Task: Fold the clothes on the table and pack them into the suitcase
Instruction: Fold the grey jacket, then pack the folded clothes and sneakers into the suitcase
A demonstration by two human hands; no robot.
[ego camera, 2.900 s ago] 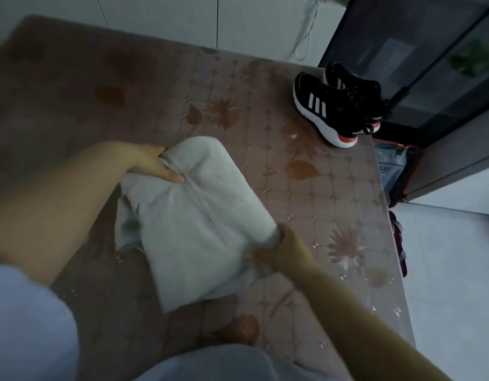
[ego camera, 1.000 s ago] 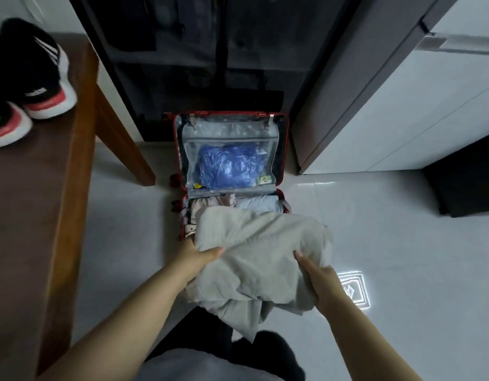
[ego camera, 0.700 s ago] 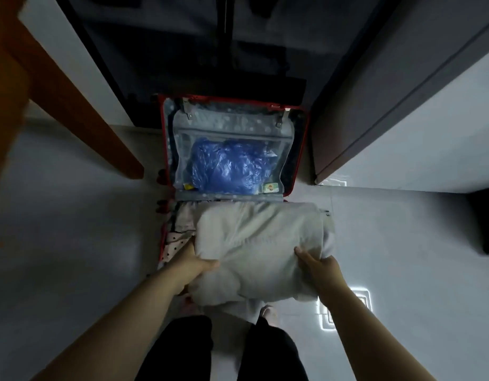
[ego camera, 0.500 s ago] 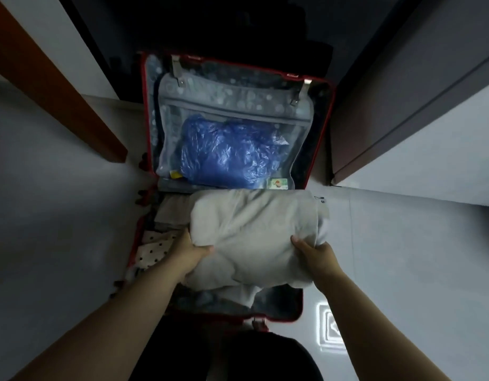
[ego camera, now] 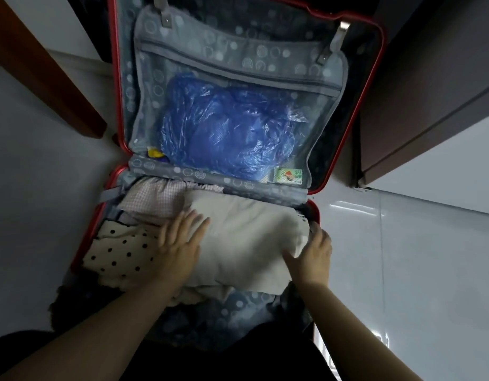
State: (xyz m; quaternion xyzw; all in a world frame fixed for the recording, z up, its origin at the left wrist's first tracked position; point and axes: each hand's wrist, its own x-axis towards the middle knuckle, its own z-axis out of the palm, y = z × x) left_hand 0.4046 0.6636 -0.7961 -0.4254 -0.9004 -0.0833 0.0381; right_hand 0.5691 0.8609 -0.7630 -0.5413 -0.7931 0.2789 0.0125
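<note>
Pressing flat with fingers spread, the left hand (ego camera: 180, 247) lies open on the left part of the folded pale grey-beige garment (ego camera: 246, 240), gripping nothing. The right hand (ego camera: 312, 253) cups the garment's right edge, fingers curled loosely against the cloth beside the red rim of the open red hard-shell suitcase (ego camera: 375, 86). The garment lies in the near half, touching a pink checked cloth (ego camera: 152, 198) behind and a cream black-dotted cloth (ego camera: 119, 251) to its left. Grey patterned lining shows bare nearest the person. In the lid's mesh pocket sit a crumpled blue plastic bag (ego camera: 229, 127) and a small green label (ego camera: 288, 176), its writing unreadable.
</note>
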